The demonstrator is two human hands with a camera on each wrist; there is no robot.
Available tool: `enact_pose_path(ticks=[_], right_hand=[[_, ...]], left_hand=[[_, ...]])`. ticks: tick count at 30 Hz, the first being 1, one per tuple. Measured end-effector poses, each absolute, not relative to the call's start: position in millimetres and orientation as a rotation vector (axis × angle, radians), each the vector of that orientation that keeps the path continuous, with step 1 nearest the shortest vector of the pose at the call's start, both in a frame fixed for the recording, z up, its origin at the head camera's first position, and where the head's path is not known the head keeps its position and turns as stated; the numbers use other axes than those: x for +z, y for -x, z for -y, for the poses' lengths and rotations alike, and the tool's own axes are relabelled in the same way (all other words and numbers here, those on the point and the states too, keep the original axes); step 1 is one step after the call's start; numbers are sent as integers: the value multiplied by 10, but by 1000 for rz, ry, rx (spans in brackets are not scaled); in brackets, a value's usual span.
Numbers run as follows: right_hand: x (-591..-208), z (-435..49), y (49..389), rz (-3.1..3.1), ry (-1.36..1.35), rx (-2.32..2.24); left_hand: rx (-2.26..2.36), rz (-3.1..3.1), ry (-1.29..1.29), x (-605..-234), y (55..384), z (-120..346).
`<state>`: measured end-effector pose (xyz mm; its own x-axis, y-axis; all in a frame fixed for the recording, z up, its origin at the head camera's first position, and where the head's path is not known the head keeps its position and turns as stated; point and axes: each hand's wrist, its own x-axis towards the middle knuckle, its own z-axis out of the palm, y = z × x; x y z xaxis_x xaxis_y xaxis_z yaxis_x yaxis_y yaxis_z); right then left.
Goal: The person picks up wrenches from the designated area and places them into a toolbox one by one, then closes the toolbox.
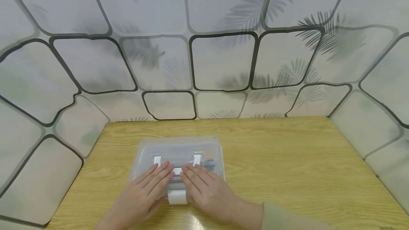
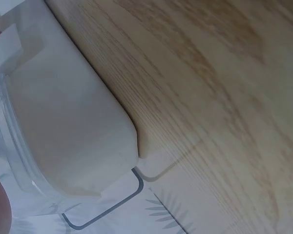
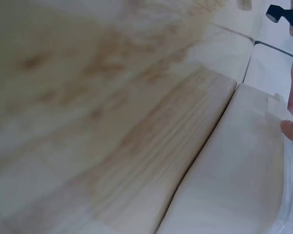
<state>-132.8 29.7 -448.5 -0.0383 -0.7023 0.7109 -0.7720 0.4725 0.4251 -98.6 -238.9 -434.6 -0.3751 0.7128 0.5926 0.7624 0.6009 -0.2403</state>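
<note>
A plastic storage box with a clear lid [image 1: 147,152] stands on the table, left of its middle. Its pale body [image 2: 78,112] fills much of the left wrist view and also the lower right [image 3: 229,161] of the right wrist view. My left hand [image 1: 143,191] lies on the left front of the lid, fingers straight. On the right front lies my right hand [image 1: 207,192], its fingers straight too. Between the fingertips shows the white carrying handle [image 1: 177,171]. A white front latch [image 1: 177,197] hangs below, between the hands. Orange and dark blue patches show through the lid.
The wood-grain table [image 1: 287,166] extends to the right of the box. Behind and at both sides hang pale panels [image 1: 223,63] with dark outlines and leaf prints. A small black device [image 3: 283,14] sits by the other wrist in the right wrist view.
</note>
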Motion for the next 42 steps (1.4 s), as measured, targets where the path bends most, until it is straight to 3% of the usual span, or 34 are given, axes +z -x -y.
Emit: enact_pose_path(ticks=[42], right_hand=[[-4531,-211,1301,1765,-1168,-80]], left_hand=[[-81,2037,1040,-4489,1012,2281]])
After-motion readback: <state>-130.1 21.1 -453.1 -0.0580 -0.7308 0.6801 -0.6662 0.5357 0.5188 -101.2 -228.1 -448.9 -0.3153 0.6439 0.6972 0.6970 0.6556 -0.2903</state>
